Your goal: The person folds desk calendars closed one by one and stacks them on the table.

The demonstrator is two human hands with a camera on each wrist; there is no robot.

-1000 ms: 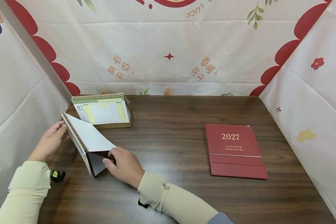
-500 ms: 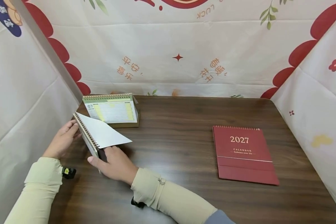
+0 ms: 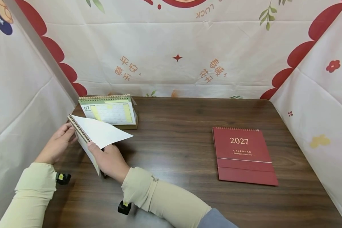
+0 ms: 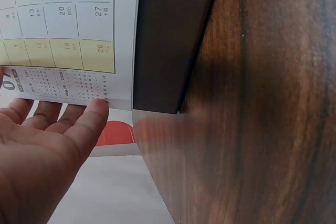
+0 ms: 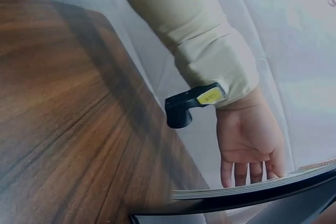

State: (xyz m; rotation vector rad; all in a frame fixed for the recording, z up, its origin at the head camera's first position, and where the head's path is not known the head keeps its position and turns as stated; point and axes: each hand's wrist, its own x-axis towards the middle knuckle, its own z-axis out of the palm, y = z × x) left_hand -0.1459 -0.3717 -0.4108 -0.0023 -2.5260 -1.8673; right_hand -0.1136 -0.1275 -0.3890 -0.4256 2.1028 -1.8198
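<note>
A spiral-bound desk calendar [image 3: 102, 131] stands at the left of the table, its binding on top and a white sheet flaring out to the right. My left hand [image 3: 57, 144] holds its far end, fingertips at the edge of the printed pages [image 4: 58, 24] in the left wrist view. At the near end my right hand [image 3: 111, 161] grips it, thumb over the binding and fingers under the white sheet. The dark stand [image 4: 168, 40] shows below the pages. In the right wrist view the left hand [image 5: 249, 135] appears beyond the page edges.
Behind the held one, a green-topped desk calendar [image 3: 109, 110] stands upright. A red 2027 calendar [image 3: 245, 155] is at the right of the wooden table [image 3: 174, 152]. Printed white cloth [image 3: 148, 41] hangs along the back and both sides.
My right hand has moved left from the calendar's right side up to its binding. The white sheet now flares farther out over that hand. The left hand stays at the far end.
</note>
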